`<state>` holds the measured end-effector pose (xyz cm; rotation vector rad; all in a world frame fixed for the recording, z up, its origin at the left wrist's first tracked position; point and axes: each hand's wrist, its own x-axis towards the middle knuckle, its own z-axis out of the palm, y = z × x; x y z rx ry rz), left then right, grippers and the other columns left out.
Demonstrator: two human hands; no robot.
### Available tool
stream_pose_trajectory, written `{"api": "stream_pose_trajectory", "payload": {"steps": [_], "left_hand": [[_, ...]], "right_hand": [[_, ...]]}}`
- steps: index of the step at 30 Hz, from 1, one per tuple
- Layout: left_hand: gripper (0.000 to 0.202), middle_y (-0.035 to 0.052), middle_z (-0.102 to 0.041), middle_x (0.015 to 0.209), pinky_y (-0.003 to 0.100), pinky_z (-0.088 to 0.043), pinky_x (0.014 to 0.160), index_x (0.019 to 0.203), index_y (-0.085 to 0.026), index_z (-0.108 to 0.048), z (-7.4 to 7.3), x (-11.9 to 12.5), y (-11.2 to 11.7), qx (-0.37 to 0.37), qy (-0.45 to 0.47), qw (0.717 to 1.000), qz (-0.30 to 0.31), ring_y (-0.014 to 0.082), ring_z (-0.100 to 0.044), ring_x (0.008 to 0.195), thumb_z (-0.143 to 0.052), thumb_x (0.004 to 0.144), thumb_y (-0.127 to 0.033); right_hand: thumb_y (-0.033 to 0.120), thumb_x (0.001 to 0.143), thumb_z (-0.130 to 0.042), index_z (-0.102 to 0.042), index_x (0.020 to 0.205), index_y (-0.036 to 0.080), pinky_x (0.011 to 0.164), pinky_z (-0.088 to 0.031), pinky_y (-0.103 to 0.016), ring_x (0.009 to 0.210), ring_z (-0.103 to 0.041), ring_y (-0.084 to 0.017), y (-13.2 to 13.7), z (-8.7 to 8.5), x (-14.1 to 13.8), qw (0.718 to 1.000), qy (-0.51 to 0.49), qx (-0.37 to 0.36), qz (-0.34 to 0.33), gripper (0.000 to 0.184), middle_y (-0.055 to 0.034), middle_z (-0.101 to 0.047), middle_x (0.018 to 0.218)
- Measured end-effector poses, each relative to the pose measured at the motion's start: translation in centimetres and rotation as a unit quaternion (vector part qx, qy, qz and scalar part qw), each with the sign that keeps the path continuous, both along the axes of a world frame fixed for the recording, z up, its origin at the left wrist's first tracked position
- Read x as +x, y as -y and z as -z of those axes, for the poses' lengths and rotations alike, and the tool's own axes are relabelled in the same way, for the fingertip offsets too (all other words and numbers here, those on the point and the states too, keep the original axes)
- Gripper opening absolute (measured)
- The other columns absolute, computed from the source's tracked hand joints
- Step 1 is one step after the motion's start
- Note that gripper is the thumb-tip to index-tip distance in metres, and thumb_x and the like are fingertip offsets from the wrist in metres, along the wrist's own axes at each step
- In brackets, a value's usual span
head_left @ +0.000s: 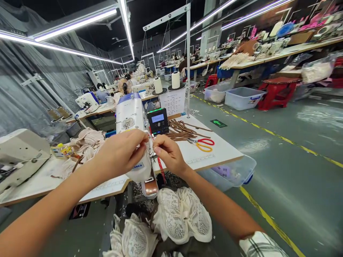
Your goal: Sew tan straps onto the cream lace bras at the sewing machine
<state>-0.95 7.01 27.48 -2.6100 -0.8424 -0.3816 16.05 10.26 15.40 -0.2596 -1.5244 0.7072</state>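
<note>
Both hands are raised close together in front of the head of a white sewing machine [130,110]. My left hand [125,148] is closed in a pinch, fingertips by the machine's front face. Opposite it, my right hand [168,153] also pinches, thumb against forefinger. Whatever lies between the fingers is too small to make out. A red strip [160,166] hangs down just below the right fingers. White lace bras [183,214] lie below the hands, by the lap. The needle area is hidden behind the hands.
On the white table [225,151] lie red-and-yellow-handled scissors [205,144] and brown straps [184,130], beside a control panel [158,121]. Pale garments [88,141] are heaped on the left. A plastic bin [235,171] stands under the table's right edge. Thread cones [175,80] stand behind.
</note>
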Motion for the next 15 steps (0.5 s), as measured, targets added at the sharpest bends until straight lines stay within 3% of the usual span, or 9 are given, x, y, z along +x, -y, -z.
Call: {"api": "stream_pose_trajectory", "payload": {"steps": [4,8,11,13,15], "left_hand": [[0.011,0.0016,-0.066,0.086,0.025,-0.038,0.057,0.103,-0.018,-0.055,-0.3,0.2,0.2,-0.015,-0.006,1.0,0.003,0.0119,-0.054,0.061,-0.046,0.097,-0.02],[0.016,0.0054,-0.067,0.102,0.025,-0.043,0.062,0.11,-0.017,-0.055,-0.5,-0.2,0.8,-0.006,0.046,0.999,0.008,0.0117,-0.057,0.068,-0.048,0.096,-0.018],[0.013,0.0056,-0.065,0.097,0.027,-0.043,0.064,0.104,-0.016,-0.059,-0.5,-0.6,1.0,0.025,0.067,0.997,-0.015,0.0141,-0.059,0.074,-0.051,0.096,-0.021],[0.013,0.0049,-0.064,0.091,0.028,-0.042,0.063,0.099,-0.016,-0.062,-0.4,-0.8,1.0,0.039,0.055,0.997,-0.032,0.0155,-0.06,0.075,-0.051,0.096,-0.023],[0.015,0.0045,-0.064,0.088,0.028,-0.041,0.063,0.097,-0.016,-0.065,-0.4,-0.8,1.0,0.041,0.043,0.997,-0.046,0.0156,-0.06,0.074,-0.051,0.096,-0.024]], "right_hand": [[0.022,0.094,-0.052,-0.052,0.08,0.021,0.062,-0.033,-0.027,0.066,-0.041,-0.011,0.0,-0.1,0.0,0.999,-0.027,-0.014,-0.011,0.014,0.0028,-0.047,0.075],[0.027,0.094,-0.056,-0.052,0.08,0.022,0.06,-0.032,-0.027,0.064,-0.04,-0.011,-0.4,0.2,-0.1,0.992,-0.092,-0.061,-0.06,0.015,0.0034,-0.045,0.075],[0.028,0.093,-0.058,-0.051,0.079,0.022,0.059,-0.032,-0.026,0.062,-0.039,-0.01,-0.6,0.4,0.1,0.987,-0.109,-0.093,-0.07,0.017,0.004,-0.044,0.073],[0.029,0.094,-0.055,-0.05,0.076,0.021,0.059,-0.032,-0.027,0.062,-0.039,-0.011,-0.5,0.1,0.4,0.994,-0.079,-0.077,-0.02,0.021,0.0037,-0.044,0.071],[0.029,0.095,-0.055,-0.048,0.067,0.02,0.059,-0.03,-0.028,0.062,-0.039,-0.011,-0.1,-0.3,0.8,0.997,0.011,-0.016,0.08,0.03,0.0034,-0.043,0.066]]}}
